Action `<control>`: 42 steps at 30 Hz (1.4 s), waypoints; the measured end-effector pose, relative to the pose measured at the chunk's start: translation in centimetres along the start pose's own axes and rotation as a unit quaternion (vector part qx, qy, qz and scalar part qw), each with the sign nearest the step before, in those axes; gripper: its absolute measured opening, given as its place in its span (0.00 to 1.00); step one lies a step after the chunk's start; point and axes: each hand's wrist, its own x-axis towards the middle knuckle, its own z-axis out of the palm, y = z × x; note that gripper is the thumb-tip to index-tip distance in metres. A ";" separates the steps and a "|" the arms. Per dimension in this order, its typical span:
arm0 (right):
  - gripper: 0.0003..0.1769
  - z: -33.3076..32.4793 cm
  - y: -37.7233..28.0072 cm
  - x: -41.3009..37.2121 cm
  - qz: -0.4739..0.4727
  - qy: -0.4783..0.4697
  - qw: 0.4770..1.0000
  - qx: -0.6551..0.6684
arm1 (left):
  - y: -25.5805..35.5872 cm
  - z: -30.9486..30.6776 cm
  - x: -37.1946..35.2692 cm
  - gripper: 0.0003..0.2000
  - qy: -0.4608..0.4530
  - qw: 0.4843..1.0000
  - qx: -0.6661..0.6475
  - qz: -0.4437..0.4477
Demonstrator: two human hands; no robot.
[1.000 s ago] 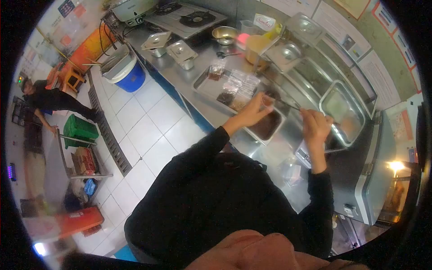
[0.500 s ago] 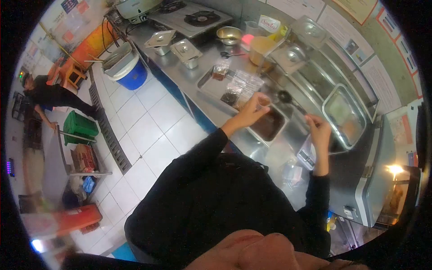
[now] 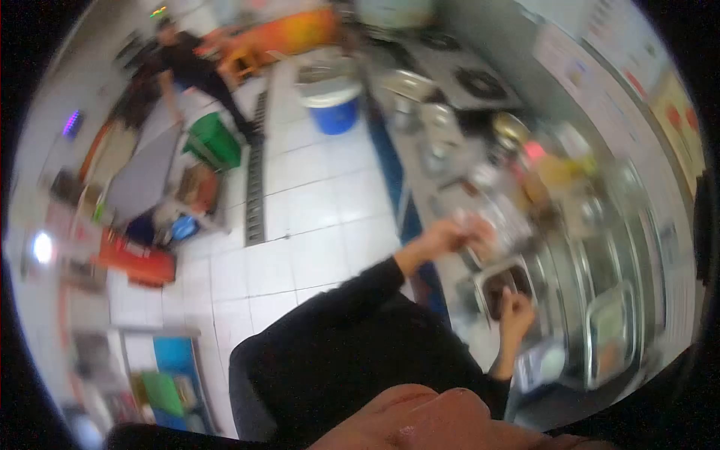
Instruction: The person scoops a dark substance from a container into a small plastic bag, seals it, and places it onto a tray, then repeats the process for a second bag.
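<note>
At nine o'clock in the view, well out from the centre, stands a red box [image 3: 136, 259]; a blue bag [image 3: 184, 227] is nearer in. Between seven and eight o'clock is a rack [image 3: 161, 332] with a green thing [image 3: 163, 394] on it. At ten o'clock is a green bin [image 3: 214, 142], and beyond it, between ten and eleven, a person [image 3: 187, 64] in dark clothes stands near a grey table [image 3: 146, 176]. A floor drain [image 3: 255, 187] runs just right of the bin. Near twelve, a blue and white bucket [image 3: 334, 112] sits on the tiles [image 3: 304, 255].

At three o'clock, the left hand [image 3: 446, 236] is raised at the counter edge, its fingers closed on a small clear thing [image 3: 469, 223], too blurred to name. At one o'clock on the counter are two metal pans [image 3: 441, 127], near a stove [image 3: 476, 84]. Plastic packs [image 3: 508, 225] lie just beyond the left hand, at three.

At four o'clock is a metal tub [image 3: 482, 283] with dark brown contents. The right hand [image 3: 517, 315] is over its near side, fingertips down toward the contents; blur hides whether they meet or hold anything.

At two o'clock sits a bowl [image 3: 512, 129], with a pink thing [image 3: 534, 150] beside it. Far out at four is a large metal tray [image 3: 611, 330].
</note>
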 end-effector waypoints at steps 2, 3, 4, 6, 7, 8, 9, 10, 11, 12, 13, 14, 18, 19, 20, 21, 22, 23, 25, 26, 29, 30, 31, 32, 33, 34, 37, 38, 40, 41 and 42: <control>0.21 3.4 -0.7 0.2 0.151 -0.085 0.954 0.247 | -0.2 -0.7 -0.9 0.17 0.047 0.959 0.279 0.019; 0.16 5.2 -2.2 0.5 0.134 -0.087 0.925 0.343 | -1.0 -1.0 -1.2 0.17 0.075 0.945 0.318 0.019; 0.13 6.5 -5.2 0.9 0.135 -0.115 0.909 0.376 | -1.1 -0.8 -2.0 0.16 0.106 0.925 0.363 0.033; 0.10 9.0 -8.0 1.6 0.148 -0.157 0.873 0.439 | -0.7 0.4 -3.3 0.16 0.174 0.869 0.457 0.072; 0.09 10.8 -7.9 1.7 0.156 -0.174 0.852 0.468 | -0.6 0.9 -3.8 0.16 0.205 0.834 0.503 0.097; 0.09 12.4 -7.5 1.8 0.166 -0.189 0.830 0.498 | -1.1 0.3 -4.3 0.16 0.229 0.795 0.550 0.116; 0.10 13.3 -7.7 2.2 0.177 -0.210 0.814 0.512 | -1.5 -0.7 -4.8 0.16 0.251 0.753 0.594 0.133; 0.11 14.1 -8.0 2.6 0.190 -0.230 0.797 0.525 | -1.4 -1.2 -5.1 0.16 0.272 0.707 0.635 0.149; 0.12 15.2 -8.1 3.0 0.202 -0.250 0.779 0.539 | -1.2 -1.7 -5.3 0.16 0.287 0.680 0.658 0.148; 0.15 15.6 -8.9 3.7 0.216 -0.279 0.763 0.541 | -0.8 -2.3 -5.6 0.17 0.301 0.652 0.681 0.146; 0.15 15.9 -9.9 4.1 0.254 -0.276 0.743 0.555 | -0.3 -2.7 -5.7 0.17 0.314 0.623 0.701 0.145; 0.15 16.2 -10.9 4.5 0.291 -0.274 0.721 0.566 | 0.2 -3.4 -5.6 0.17 0.315 0.626 0.702 0.125; 0.22 18.8 -12.5 7.2 0.333 -0.337 0.648 0.596 | 1.6 -7.6 -5.1 0.16 0.327 0.640 0.686 0.111; 0.23 19.4 -13.0 8.0 0.340 -0.351 0.631 0.603 | 2.1 -8.4 -4.7 0.15 0.331 0.645 0.678 0.123; 0.23 20.0 -13.3 8.7 0.339 -0.352 0.629 0.605 | 2.6 -9.1 -4.3 0.15 0.334 0.661 0.659 0.132; 0.23 20.8 -13.4 9.3 0.339 -0.354 0.626 0.607 | 3.5 -9.3 -3.9 0.14 0.336 0.676 0.640 0.139; 0.24 21.5 -13.6 9.8 0.340 -0.355 0.623 0.608 | 4.4 -9.5 -3.6 0.14 0.340 0.692 0.620 0.145; 0.22 22.2 -13.7 10.4 0.332 -0.344 0.625 0.617 | 5.3 -9.9 -3.4 0.14 0.325 0.688 0.628 0.164; 0.20 23.7 -14.4 11.5 0.322 -0.321 0.630 0.630 | 7.2 -11.3 -2.9 0.15 0.299 0.682 0.638 0.196; 0.19 24.6 -13.9 12.2 0.304 -0.341 0.637 0.621 | 8.1 -12.1 -2.8 0.15 0.321 0.783 0.513 0.143; 0.15 26.0 -13.1 13.2 0.285 -0.375 0.658 0.587 | 9.8 -13.8 -3.2 0.17 0.342 0.921 0.184 0.005; 0.13 25.8 -15.0 13.5 0.293 -0.370 0.667 0.577 | 11.7 -13.6 -3.8 0.17 0.340 0.927 0.154 -0.017; 0.11 25.9 -16.2 14.0 0.300 -0.364 0.676 0.566 | 13.3 -13.6 -4.2 0.17 0.337 0.933 0.124 -0.038; 0.08 26.6 -15.5 14.2 0.308 -0.378 0.660 0.571 | 13.4 -15.1 -4.6 0.16 0.316 0.946 0.045 -0.052; 0.07 27.1 -15.4 14.5 0.323 -0.376 0.653 0.572 | 14.2 -15.2 -4.7 0.17 0.316 0.947 0.032 -0.048; 0.06 27.5 -15.3 14.5 0.341 -0.375 0.646 0.571 | 14.8 -15.1 -4.9 0.17 0.317 0.947 0.016 -0.046; 0.03 28.5 -16.0 14.6 0.380 -0.350 0.620 0.591 | 15.3 -16.2 -5.0 0.19 0.303 0.951 -0.035 -0.056; 0.03 28.6 -16.4 14.8 0.382 -0.346 0.614 0.598 | 15.4 -16.8 -5.1 0.20 0.296 0.952 -0.052 -0.063; 0.03 29.0 -16.6 14.9 0.393 -0.333 0.604 0.608 | 16.1 -16.7 -4.9 0.22 0.270 0.959 -0.019 -0.080; 0.02 29.4 -16.1 15.2 0.402 -0.323 0.600 0.611 | 16.4 -16.7 -4.8 0.23 0.255 0.963 -0.002 -0.088; 0.02 29.8 -15.8 15.3 0.411 -0.314 0.597 0.613 | 16.5 -17.0 -4.6 0.22 0.257 0.961 0.059 -0.088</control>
